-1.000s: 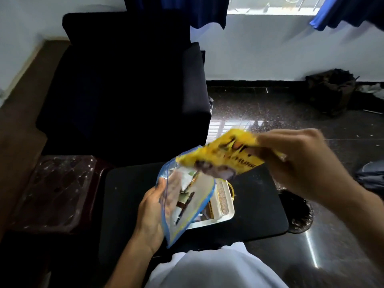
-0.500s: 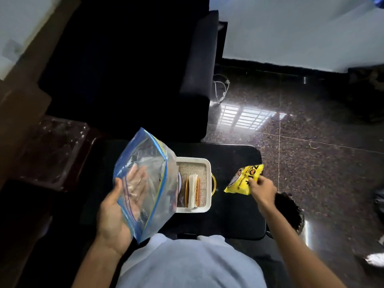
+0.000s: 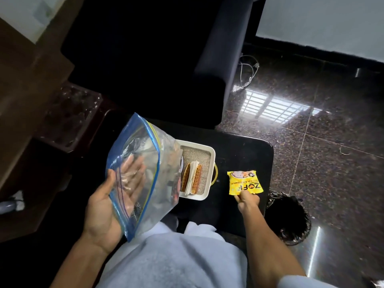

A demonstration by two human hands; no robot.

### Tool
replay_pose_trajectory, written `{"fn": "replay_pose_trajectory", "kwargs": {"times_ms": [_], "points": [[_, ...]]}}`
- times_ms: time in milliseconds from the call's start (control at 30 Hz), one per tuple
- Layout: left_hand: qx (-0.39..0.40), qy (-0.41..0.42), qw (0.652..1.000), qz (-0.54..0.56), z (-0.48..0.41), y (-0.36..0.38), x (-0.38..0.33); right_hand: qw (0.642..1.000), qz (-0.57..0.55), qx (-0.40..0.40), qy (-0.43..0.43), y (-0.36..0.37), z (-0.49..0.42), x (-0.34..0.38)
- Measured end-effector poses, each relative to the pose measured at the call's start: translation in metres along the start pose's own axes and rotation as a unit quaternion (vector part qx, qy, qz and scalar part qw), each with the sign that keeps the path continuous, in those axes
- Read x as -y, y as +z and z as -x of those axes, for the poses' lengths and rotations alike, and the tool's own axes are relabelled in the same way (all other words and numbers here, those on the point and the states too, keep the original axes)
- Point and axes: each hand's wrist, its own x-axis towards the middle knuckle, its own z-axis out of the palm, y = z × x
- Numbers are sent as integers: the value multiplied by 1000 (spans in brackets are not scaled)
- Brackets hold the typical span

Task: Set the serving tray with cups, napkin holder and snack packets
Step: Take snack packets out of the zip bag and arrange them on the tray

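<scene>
Clear plastic forms the zip bag (image 3: 143,175), which has a blue border and a yellow-and-blue seal strip. The left hand (image 3: 112,202) holds this bag up, palm open and fingers spread flat inside or behind the film; the thumb lies outside the blue edge. Contents of the bag are blurred; only pale and dark shapes show through the plastic, and they cannot be identified.

White serving tray (image 3: 209,163): this is the reference landmark. It rests on the black table (image 3: 249,148) and has a burlap-coloured liner. The bag overlaps the tray's left side and hides that portion. Inside the tray, on the liner, stands a napkin holder (image 3: 192,179) with two orange lattice side panels; white napkins (image 3: 192,173) sit between the panels. A thin yellow ring handle projects from the tray's right wall.

Yellow snack packet (image 3: 245,182): located to the right of the tray, apart from it, lying on the table. Printed lettering appears inverted from the camera. The right hand (image 3: 248,201) is closed, pinching the packet's near edge between thumb and fingers.

Near the table's right corner, further right of the tray, a dark bin (image 3: 288,217) stands on the polished stone floor (image 3: 311,163).
</scene>
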Motion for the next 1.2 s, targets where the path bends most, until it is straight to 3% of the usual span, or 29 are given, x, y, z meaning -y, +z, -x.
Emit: {"fn": "replay_pose_trajectory", "kwargs": {"times_ms": [267,333,433,533,633,733,800,867,933,1067,1133,1200], "points": [[13,-18,1000,-22,-10,-3,9,995,11,67,69,-29,22,-20],[20,-24,999,-38,-15,-4,10,995,66,80,3,-31,47,-16],[28,-35,997,-68,-21,-6,6,957,120,132,-230,-27,114,4],[40,-47,993,-106,-29,-9,4,831,130,241,-485,-20,207,29],[54,-56,987,-143,-33,-11,-1,635,186,346,-665,2,289,40],[79,-40,980,-180,-32,-12,-11,436,391,366,-723,41,329,38],[97,-21,972,-213,-33,-16,-19,321,611,298,-660,68,333,32],[105,-13,966,-236,-36,-23,-27,275,739,220,-574,92,329,23],[117,-9,962,-248,-38,-32,-35,247,779,175,-549,114,323,13],[146,-16,957,-249,-41,-41,-43,148,836,55,-526,146,295,-5],[153,-17,959,-238,-44,-47,-48,124,834,29,-538,155,286,-14],[152,-26,962,-227,-48,-53,-53,123,823,21,-554,158,279,-20]]}}
